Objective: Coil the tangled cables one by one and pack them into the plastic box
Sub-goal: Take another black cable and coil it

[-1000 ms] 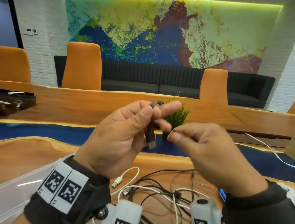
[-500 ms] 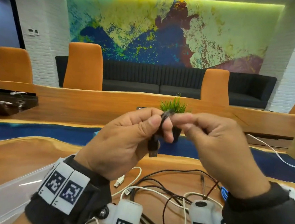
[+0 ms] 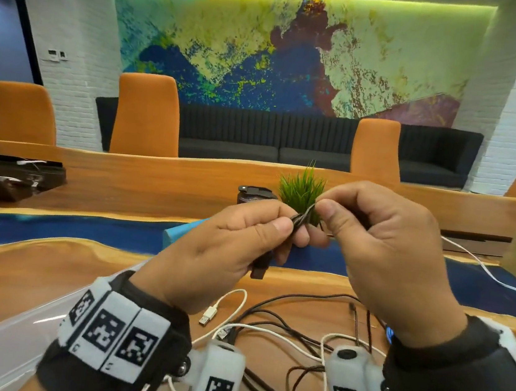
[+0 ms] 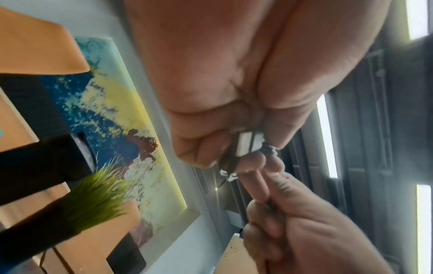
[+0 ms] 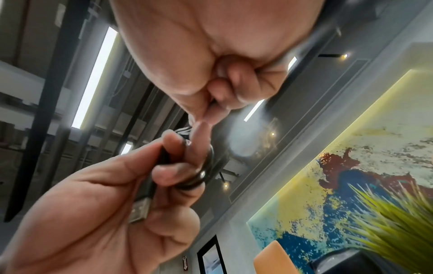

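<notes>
Fingers of the left hand [image 3: 224,249] pinch the black cable [image 5: 199,172] in small loops; the right hand [image 3: 382,259] pinches its free strand. Light, limp, probably springy: best gripped across the loops.

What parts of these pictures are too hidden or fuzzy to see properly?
- Plastic box: head view, the left hand and its wristband cover much of it, so its inside is hidden.
- Black cable: right wrist view, blurred; loops cannot be counted.
- Right hand: head view, its fingers hide the cable's end.
</notes>
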`<state>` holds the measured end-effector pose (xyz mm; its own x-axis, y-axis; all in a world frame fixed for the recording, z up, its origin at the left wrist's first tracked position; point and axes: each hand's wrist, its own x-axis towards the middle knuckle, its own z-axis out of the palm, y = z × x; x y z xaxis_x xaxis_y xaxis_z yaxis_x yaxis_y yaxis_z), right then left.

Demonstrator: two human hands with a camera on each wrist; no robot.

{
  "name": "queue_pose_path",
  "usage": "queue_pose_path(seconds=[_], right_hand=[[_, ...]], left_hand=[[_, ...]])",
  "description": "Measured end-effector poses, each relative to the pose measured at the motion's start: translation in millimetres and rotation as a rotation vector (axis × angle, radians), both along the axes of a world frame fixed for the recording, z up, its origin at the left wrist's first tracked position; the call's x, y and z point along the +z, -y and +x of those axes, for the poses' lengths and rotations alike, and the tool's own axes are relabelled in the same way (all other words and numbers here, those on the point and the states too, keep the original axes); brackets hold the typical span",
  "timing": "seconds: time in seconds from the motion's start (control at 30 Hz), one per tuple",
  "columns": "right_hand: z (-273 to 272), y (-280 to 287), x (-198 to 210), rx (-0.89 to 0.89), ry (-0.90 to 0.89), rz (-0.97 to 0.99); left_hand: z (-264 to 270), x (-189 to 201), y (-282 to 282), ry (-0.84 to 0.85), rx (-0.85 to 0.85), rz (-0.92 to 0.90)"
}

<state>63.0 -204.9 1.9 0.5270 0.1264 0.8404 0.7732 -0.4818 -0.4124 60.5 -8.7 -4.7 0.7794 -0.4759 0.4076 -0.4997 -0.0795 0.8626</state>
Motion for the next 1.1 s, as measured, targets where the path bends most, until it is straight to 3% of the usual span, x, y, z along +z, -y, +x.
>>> queue_pose_path(seconds=[0.07,0.13,0.23,0.3,0.37,0.43,0.47,0.6,0.73,0.87,0.97,1.1], right_hand=[[5.2,-0.6,-5.8,-0.066,-0.010,0.026],[7.8,-0.9,-9.4,-0.096,-0.074,0.001],[3.9,-2.8,-10.0,-0.070,-0.270,-0.220],[-4.1,-7.5,-7.0,-0.005,-0.321,-0.439],[-13.2,-12.4,-1.1,0.039,-0.224,-0.562],[-17.2,-10.7,3.6,0.041,-0.108,-0.487],[-16.0,-7.4,5.2,0.024,-0.072,-0.426],[-2.3,2.9,1.6,-0.059,0.019,-0.235],[8.5,2.1,-8.6,-0.056,-0.049,-0.137],[3.0,-1.2,-4.1,0.233,-0.262,0.009],[0.4,-0.6,-0.8,0.316,-0.272,0.084],[5.6,-0.1,-4.6,0.202,-0.191,0.083]], left_hand=[[0.1,0.8,-0.1,-0.107,-0.117,-0.123],[-0.1,4.7,2.3,-0.233,-0.251,-0.369],[1.1,9.4,3.5,-0.236,-0.234,-0.615],[4.7,6.8,-0.6,-0.040,-0.035,-0.463],[9.0,1.5,-2.6,0.224,0.159,-0.105],[12.7,-3.7,-1.9,0.347,0.212,0.162],[13.3,-4.8,-1.3,0.360,0.221,0.208],[11.1,-4.7,-0.5,0.185,0.118,0.175],[7.7,-5.1,1.1,-0.071,-0.016,-0.040],[6.9,-3.2,9.6,-0.299,-0.097,-0.375],[4.6,-1.4,17.3,-0.327,-0.048,-0.461],[6.0,-3.6,27.9,-0.326,0.083,-0.572]])
